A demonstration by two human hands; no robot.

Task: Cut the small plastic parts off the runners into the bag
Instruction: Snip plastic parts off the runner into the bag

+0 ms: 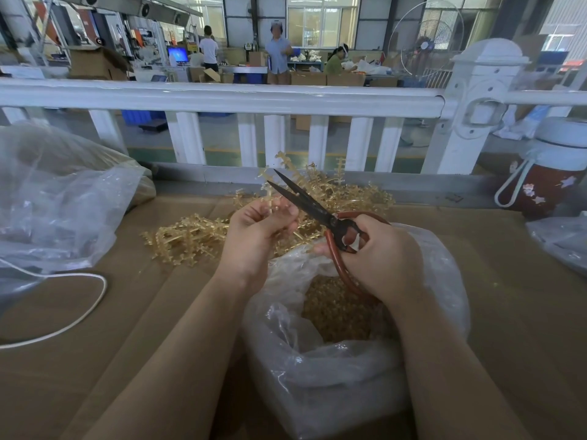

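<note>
Clearly the job is midway: the clear bag (349,354), standing open on the near side of the table (136,312) under both wrists, already holds a deep layer of amber cut parts (336,312) — too many to count. Just beyond the hands a tangled pile of runners (190,236) with parts on them lies on the table, stretching left and far, so a good deal seems left to cut. The left hand (257,230) pinches 1 runner strip (270,198) upright between curled fingers. The right hand (378,258) grips the red handles of 1 pair of scissors (305,201), blades parted and pointing far-left, close beside the strip above the bag. 2 more plastic bags lie on the table — 1 at far left (60,198), 1 at the right edge (562,242).
</note>
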